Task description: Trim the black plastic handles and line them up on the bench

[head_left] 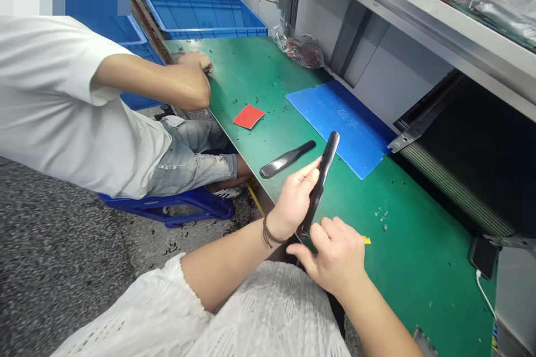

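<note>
My left hand (295, 198) is closed round a black plastic shoehorn (324, 175), which is held tilted up over the table's near edge. At the lower end of that shoehorn, my right hand (337, 254) is curled with the thumb stretched out to the left. From the far side of the right fist sticks the yellow end of a slim tool (367, 240); the fingers hide most of it. A second black shoehorn (287, 160) lies on the green tabletop, just beyond my left hand.
A blue sheet (341, 122) and a red square (248, 116) lie on the green table (419, 268), among dark shavings. A co-worker's arm (167, 81) rests at the left. Blue crates (205, 14) stand behind. A shelf (419, 8) overhangs the right; a phone (482, 256) lies below it.
</note>
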`<move>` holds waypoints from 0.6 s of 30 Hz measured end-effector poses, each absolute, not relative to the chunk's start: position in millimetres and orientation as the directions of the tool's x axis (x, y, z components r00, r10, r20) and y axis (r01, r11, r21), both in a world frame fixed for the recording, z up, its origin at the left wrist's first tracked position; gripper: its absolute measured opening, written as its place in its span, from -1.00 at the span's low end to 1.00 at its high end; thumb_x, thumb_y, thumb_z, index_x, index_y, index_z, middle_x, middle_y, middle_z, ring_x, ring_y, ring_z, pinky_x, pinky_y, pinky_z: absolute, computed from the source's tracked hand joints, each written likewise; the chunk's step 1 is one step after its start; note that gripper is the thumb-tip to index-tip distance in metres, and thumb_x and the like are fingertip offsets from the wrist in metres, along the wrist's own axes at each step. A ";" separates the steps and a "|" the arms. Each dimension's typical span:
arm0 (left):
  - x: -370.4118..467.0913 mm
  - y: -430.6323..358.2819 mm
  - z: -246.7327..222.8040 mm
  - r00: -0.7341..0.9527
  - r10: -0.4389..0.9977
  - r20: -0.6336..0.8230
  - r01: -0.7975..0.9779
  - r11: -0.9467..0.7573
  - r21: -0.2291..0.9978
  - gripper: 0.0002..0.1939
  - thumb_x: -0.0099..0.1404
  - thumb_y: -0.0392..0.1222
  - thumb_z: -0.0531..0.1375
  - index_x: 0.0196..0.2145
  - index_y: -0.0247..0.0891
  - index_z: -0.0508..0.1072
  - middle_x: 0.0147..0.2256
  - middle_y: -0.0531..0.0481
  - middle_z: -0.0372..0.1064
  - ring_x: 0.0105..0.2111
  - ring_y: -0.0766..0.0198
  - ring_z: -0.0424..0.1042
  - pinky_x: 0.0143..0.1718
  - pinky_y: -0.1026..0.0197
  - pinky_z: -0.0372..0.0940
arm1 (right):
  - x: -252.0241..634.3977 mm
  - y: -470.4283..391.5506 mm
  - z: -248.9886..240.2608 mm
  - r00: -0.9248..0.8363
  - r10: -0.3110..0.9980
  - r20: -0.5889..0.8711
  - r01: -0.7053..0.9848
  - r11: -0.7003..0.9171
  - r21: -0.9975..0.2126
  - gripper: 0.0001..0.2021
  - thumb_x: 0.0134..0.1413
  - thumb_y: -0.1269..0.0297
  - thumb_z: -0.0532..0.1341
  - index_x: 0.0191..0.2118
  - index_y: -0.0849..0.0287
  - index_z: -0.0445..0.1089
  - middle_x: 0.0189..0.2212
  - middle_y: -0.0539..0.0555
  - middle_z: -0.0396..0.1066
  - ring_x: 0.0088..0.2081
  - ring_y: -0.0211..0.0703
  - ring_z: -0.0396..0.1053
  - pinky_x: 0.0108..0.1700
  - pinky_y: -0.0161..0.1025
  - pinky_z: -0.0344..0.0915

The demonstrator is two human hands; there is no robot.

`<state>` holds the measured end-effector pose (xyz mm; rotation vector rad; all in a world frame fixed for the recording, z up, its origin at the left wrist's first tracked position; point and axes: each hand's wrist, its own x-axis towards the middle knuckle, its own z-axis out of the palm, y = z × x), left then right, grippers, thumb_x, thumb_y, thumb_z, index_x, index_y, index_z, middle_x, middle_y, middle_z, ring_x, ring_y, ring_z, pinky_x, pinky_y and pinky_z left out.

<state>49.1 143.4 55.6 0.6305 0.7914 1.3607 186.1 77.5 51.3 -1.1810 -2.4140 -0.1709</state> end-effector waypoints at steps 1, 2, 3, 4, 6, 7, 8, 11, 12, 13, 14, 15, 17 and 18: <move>49.5 143.4 55.4 0.045 0.989 -0.140 -0.615 0.138 0.777 -0.47 0.43 0.10 0.25 0.22 -0.23 0.47 -0.59 0.22 0.11 -0.68 0.46 0.04 -0.68 0.39 0.05 | 185.6 77.4 51.7 -0.539 0.712 0.450 0.778 0.626 -0.058 -0.43 0.45 -0.19 0.05 -0.50 0.13 0.22 -0.55 0.00 0.18 -0.45 -0.19 0.02 -0.36 -0.14 -0.14; 50.0 143.1 55.2 0.054 0.985 -0.161 -0.630 0.159 0.760 -0.50 0.44 0.12 0.23 0.20 -0.22 0.46 -0.59 0.23 0.08 -0.69 0.47 0.02 -0.69 0.40 0.03 | 185.4 77.6 51.7 -0.543 0.703 0.461 0.781 0.624 -0.032 -0.45 0.48 -0.14 0.04 -0.49 0.13 0.22 -0.55 0.00 0.18 -0.45 -0.18 0.02 -0.35 -0.14 -0.14; 50.6 142.7 54.9 0.054 0.981 -0.188 -0.644 0.178 0.744 -0.53 0.45 0.13 0.21 0.16 -0.21 0.46 -0.60 0.24 0.05 -0.70 0.46 0.00 -0.70 0.41 0.02 | 185.3 78.1 51.2 -0.547 0.692 0.472 0.783 0.622 -0.005 -0.46 0.50 -0.10 0.03 -0.49 0.13 0.22 -0.55 0.00 0.17 -0.44 -0.17 0.01 -0.35 -0.13 -0.14; 51.2 142.5 54.8 0.042 0.974 -0.221 -0.656 0.193 0.729 -0.57 0.46 0.14 0.20 0.10 -0.20 0.46 -0.60 0.25 0.03 -0.71 0.46 -0.02 -0.71 0.41 0.01 | 185.2 78.6 50.2 -0.550 0.680 0.485 0.785 0.619 0.023 -0.46 0.51 -0.09 0.01 -0.48 0.13 0.23 -0.55 0.01 0.17 -0.44 -0.16 0.01 -0.35 -0.12 -0.14; 51.7 143.1 54.7 0.002 0.956 -0.293 -0.677 0.217 0.703 -0.67 0.47 0.12 0.18 -0.04 -0.19 0.44 -0.61 0.26 0.01 -0.72 0.46 -0.05 -0.74 0.42 -0.03 | 184.6 79.4 47.0 -0.562 0.652 0.509 0.783 0.617 0.074 -0.48 0.51 -0.09 0.01 -0.46 0.13 0.27 -0.55 0.01 0.16 -0.44 -0.15 0.01 -0.35 -0.11 -0.15; 51.3 144.3 54.8 -0.017 0.945 -0.328 -0.687 0.227 0.690 -0.71 0.48 0.10 0.17 -0.12 -0.19 0.41 -0.61 0.26 0.00 -0.72 0.46 -0.06 -0.74 0.43 -0.04 | 184.2 79.5 45.2 -0.569 0.637 0.520 0.778 0.622 0.090 -0.49 0.50 -0.09 0.03 -0.45 0.13 0.28 -0.55 0.00 0.16 -0.44 -0.15 0.01 -0.36 -0.10 -0.15; 50.1 146.0 54.9 -0.036 0.932 -0.360 -0.696 0.235 0.679 -0.74 0.49 0.07 0.15 -0.18 -0.19 0.38 -0.61 0.26 -0.01 -0.72 0.46 -0.06 -0.74 0.43 -0.04 | 183.7 79.3 43.4 -0.571 0.626 0.532 0.773 0.627 0.093 -0.50 0.49 -0.09 0.05 -0.43 0.13 0.29 -0.55 0.00 0.16 -0.44 -0.16 0.01 -0.36 -0.10 -0.14; 41.3 153.4 54.9 -0.086 0.900 -0.427 -0.720 0.240 0.651 -0.76 0.50 0.00 0.15 -0.28 -0.18 0.29 -0.61 0.25 0.02 -0.73 0.47 -0.04 -0.75 0.44 -0.04 | 182.9 77.1 38.2 -0.544 0.655 0.524 0.776 0.631 0.016 -0.53 0.45 -0.16 0.08 -0.31 0.15 0.35 -0.53 -0.01 0.19 -0.44 -0.15 0.07 -0.37 -0.14 -0.05; 36.8 155.7 54.6 -0.100 0.896 -0.433 -0.733 0.228 0.641 -0.75 0.48 0.00 0.17 -0.29 -0.17 0.27 -0.61 0.25 0.04 -0.73 0.47 -0.02 -0.74 0.45 -0.04 | 183.3 75.9 36.1 -0.529 0.686 0.500 0.782 0.623 -0.027 -0.53 0.45 -0.16 0.07 -0.23 0.18 0.38 -0.49 0.01 0.24 -0.42 -0.14 0.12 -0.36 -0.16 0.00; 31.8 157.6 54.0 -0.118 0.894 -0.432 -0.745 0.207 0.634 -0.73 0.46 0.00 0.19 -0.30 -0.17 0.25 -0.60 0.25 0.05 -0.73 0.48 -0.02 -0.74 0.45 -0.04 | 184.1 74.8 33.7 -0.517 0.718 0.466 0.789 0.611 -0.067 -0.55 0.48 -0.11 0.04 -0.14 0.22 0.39 -0.44 0.05 0.29 -0.39 -0.12 0.17 -0.36 -0.17 0.05; 26.7 158.9 53.2 -0.136 0.895 -0.425 -0.755 0.184 0.630 -0.71 0.44 0.01 0.22 -0.31 -0.17 0.25 -0.60 0.25 0.06 -0.73 0.48 -0.01 -0.74 0.45 -0.04 | 185.3 73.7 30.7 -0.514 0.744 0.427 0.795 0.600 -0.091 -0.62 0.52 0.01 0.02 -0.06 0.25 0.38 -0.39 0.08 0.33 -0.36 -0.11 0.23 -0.36 -0.18 0.09; 21.6 159.6 52.3 -0.151 0.897 -0.416 -0.761 0.163 0.628 -0.70 0.42 0.02 0.25 -0.31 -0.17 0.25 -0.59 0.25 0.07 -0.73 0.49 0.00 -0.74 0.45 -0.03 | 186.8 72.7 27.3 -0.521 0.764 0.380 0.800 0.593 -0.093 -0.71 0.52 0.19 0.00 -0.01 0.26 0.38 -0.35 0.11 0.36 -0.33 -0.10 0.27 -0.37 -0.19 0.11; 12.5 159.5 50.5 -0.178 0.901 -0.395 -0.761 0.128 0.635 -0.70 0.41 0.01 0.26 -0.30 -0.18 0.26 -0.58 0.25 0.07 -0.73 0.50 0.00 -0.73 0.45 -0.01 | 190.1 71.4 20.4 -0.557 0.786 0.269 0.810 0.586 -0.036 -0.67 0.36 0.51 0.02 0.10 0.19 0.39 -0.33 0.10 0.38 -0.35 -0.11 0.31 -0.42 -0.22 0.07; 8.7 159.0 49.6 -0.187 0.903 -0.388 -0.759 0.118 0.640 -0.72 0.42 0.00 0.26 -0.29 -0.18 0.27 -0.58 0.25 0.08 -0.73 0.49 0.01 -0.73 0.45 0.00 | 191.7 71.1 17.6 -0.573 0.794 0.206 0.812 0.584 0.006 -0.52 0.25 0.60 0.05 0.20 0.10 0.36 -0.34 0.07 0.38 -0.38 -0.13 0.31 -0.45 -0.22 0.03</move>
